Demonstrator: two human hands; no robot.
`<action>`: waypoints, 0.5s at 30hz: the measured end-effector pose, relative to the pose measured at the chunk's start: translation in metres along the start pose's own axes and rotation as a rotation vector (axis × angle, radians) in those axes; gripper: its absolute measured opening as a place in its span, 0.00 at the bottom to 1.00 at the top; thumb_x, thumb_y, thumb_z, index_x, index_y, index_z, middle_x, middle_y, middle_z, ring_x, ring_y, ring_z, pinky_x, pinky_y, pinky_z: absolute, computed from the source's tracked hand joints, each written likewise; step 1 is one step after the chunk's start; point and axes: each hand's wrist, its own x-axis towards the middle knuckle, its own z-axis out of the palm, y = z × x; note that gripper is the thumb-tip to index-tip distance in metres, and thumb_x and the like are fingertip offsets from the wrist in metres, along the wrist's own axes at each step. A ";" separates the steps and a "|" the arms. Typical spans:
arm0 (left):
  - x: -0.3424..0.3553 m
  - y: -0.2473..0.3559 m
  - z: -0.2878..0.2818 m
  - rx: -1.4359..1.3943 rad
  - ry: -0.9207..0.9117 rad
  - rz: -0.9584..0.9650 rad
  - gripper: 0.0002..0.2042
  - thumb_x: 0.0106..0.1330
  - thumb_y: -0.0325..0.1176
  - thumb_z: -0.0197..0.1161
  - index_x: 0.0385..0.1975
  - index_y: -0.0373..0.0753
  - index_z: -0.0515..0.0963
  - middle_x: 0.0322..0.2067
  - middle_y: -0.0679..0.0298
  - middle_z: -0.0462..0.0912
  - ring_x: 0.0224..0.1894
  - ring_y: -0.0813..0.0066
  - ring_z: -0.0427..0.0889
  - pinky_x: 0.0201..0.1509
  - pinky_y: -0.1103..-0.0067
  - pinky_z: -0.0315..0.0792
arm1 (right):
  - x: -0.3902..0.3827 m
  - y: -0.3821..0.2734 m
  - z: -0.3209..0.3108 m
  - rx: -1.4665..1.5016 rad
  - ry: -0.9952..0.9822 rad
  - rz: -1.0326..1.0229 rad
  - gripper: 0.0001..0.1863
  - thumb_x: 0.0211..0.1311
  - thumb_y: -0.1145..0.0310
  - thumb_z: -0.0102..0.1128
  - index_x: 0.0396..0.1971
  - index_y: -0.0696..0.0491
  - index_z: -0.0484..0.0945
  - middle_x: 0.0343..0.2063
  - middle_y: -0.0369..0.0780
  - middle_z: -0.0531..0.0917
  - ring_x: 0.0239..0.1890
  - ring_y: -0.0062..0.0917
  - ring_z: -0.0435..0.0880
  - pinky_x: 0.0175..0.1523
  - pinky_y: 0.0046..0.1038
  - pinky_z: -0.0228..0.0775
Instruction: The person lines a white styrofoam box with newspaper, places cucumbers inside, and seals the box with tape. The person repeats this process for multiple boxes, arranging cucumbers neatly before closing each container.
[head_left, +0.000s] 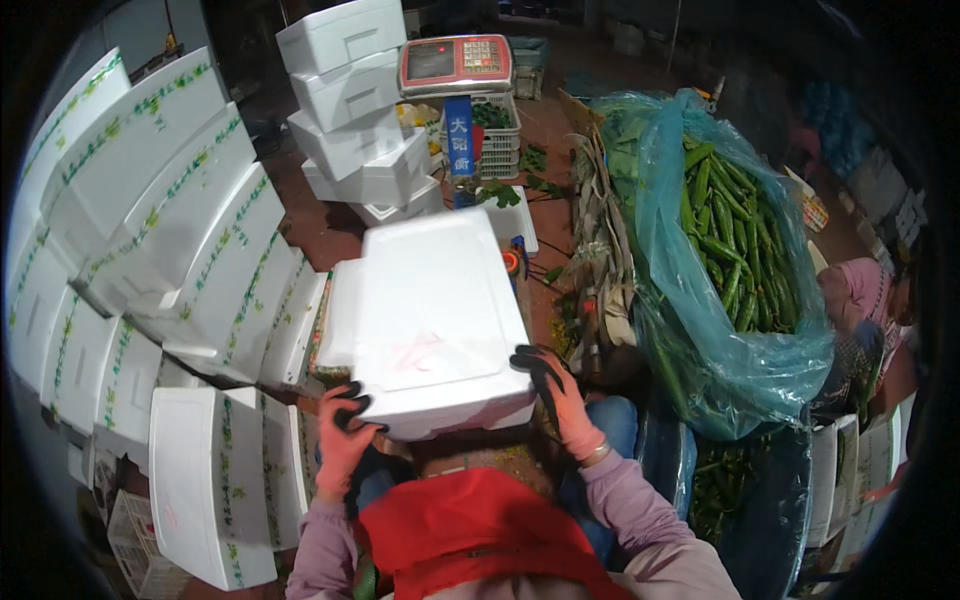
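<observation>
White foam box [445, 285] right in front of me, closed top facing up, faint red marking near my end. My left fingers [352, 406] are curled round its near left corner, my right fingers [541, 368] bent over the near right corner — both gripping the box between them. Gloves are pinkish orange with black fingertips. Can't tell whether the box's weight is on something under it or on me; its near end is just above my red apron [470, 525].

Another white foam piece [343, 315] shows just beside it, along its left edge. Further left: big stacks of foam boxes [215, 290] with green-printed bands. Straight ahead, a leaning stack of plain white boxes [350, 125], and to its right a scale [456, 64] with a red panel and a blue column [459, 140]. Plastic crate [500, 160] holding greens behind that column; small white tray [522, 222] with a leaf just beyond my box.

Right side — large blue plastic bag [665, 270], open, full of long green vegetables [735, 240]. Past it, near the edge of view, another person in a pink top [858, 290], partly dark.
</observation>
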 end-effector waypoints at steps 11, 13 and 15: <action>-0.034 0.006 0.024 0.517 -0.246 0.105 0.22 0.56 0.31 0.70 0.52 0.42 0.75 0.60 0.55 0.73 0.63 0.49 0.70 0.67 0.63 0.66 | -0.101 -0.307 0.012 -1.319 -0.111 -1.233 0.21 0.54 0.78 0.55 0.50 0.58 0.79 0.51 0.53 0.80 0.56 0.44 0.79 0.62 0.44 0.69; -0.041 0.019 0.016 0.517 -0.244 0.139 0.22 0.56 0.32 0.70 0.52 0.42 0.75 0.60 0.55 0.73 0.64 0.49 0.69 0.67 0.62 0.66 | -0.098 -0.315 0.028 -1.329 -0.208 -1.253 0.20 0.55 0.78 0.55 0.50 0.58 0.79 0.50 0.53 0.80 0.55 0.44 0.80 0.61 0.44 0.70; -0.048 0.031 0.006 0.553 -0.186 0.144 0.21 0.58 0.33 0.70 0.52 0.43 0.76 0.60 0.56 0.73 0.65 0.50 0.69 0.67 0.61 0.66 | -0.093 -0.318 0.039 -1.327 -0.279 -1.265 0.20 0.56 0.78 0.54 0.50 0.59 0.79 0.50 0.53 0.81 0.54 0.44 0.80 0.60 0.44 0.70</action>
